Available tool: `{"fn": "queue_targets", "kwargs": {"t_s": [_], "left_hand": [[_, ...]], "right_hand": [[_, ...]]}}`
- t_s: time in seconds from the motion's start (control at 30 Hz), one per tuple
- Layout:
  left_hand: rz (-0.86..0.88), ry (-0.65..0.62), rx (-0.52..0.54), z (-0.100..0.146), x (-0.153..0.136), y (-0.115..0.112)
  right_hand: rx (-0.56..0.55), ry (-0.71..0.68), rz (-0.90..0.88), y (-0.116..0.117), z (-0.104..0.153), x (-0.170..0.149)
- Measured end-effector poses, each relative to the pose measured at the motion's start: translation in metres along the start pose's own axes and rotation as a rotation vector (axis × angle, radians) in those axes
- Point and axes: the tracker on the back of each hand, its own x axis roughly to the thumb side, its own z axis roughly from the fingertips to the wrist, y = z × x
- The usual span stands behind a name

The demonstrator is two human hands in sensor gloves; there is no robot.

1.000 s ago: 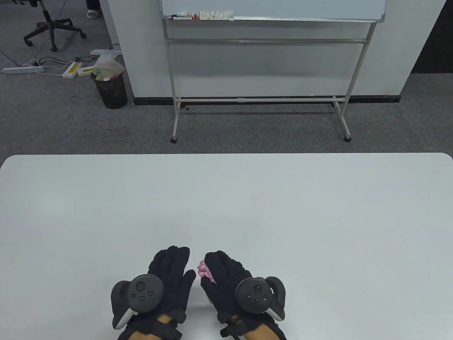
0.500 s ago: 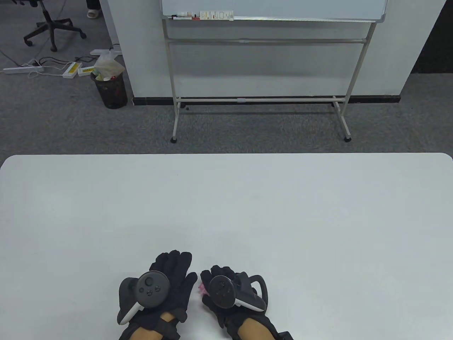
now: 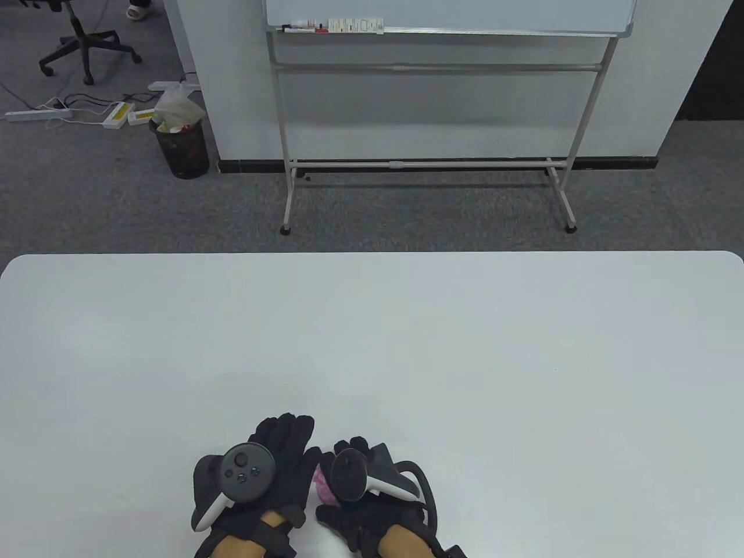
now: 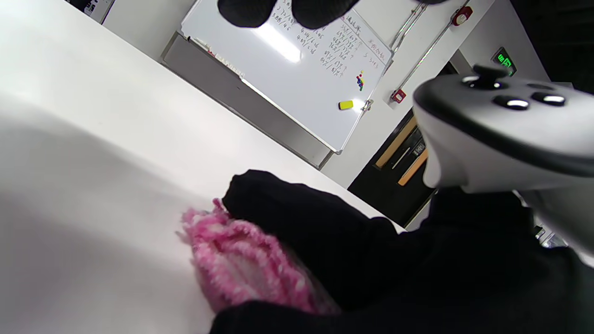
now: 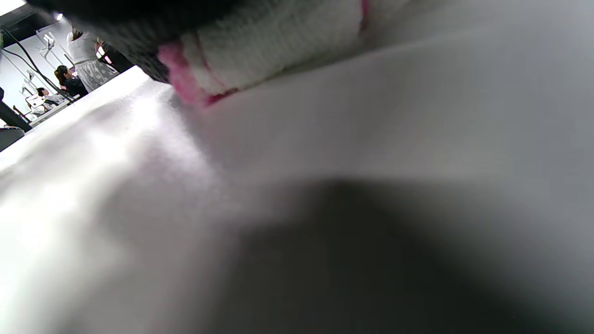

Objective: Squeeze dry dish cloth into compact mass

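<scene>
Down at the near edge of the white surface, the two gloved hands sit side by side with the pink dish cloth wedged between them. From the table view only a small pink patch shows, touching the left hand on one side and tucked under the right hand on the other. The left hand lies flat with its fingers stretched forward and together, not gripping anything. The right hand is rolled onto its side, its tracker tipped toward the left hand, and it grips the cloth.

Only the left wrist view makes that grip plain: the right hand's black thumb presses over the top of the bunched pink and white knit, which rests on the surface. The right wrist view, blurred and very low to the surface, adds the cloth's underside, a pale ribbed roll with a pink edge pressed against the surface beneath the dark glove.

Beyond the surface stands a whiteboard on a metal stand.
</scene>
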Motion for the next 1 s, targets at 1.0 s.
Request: {"fn": "queue_targets", "kwargs": {"t_s": [1.0], "left_hand": [[0.005,0.013,0.066,0.002,-0.010,0.008]], "right_hand": [[-0.795,0.106,-0.395,-0.099,0.102,-0.082]]}}
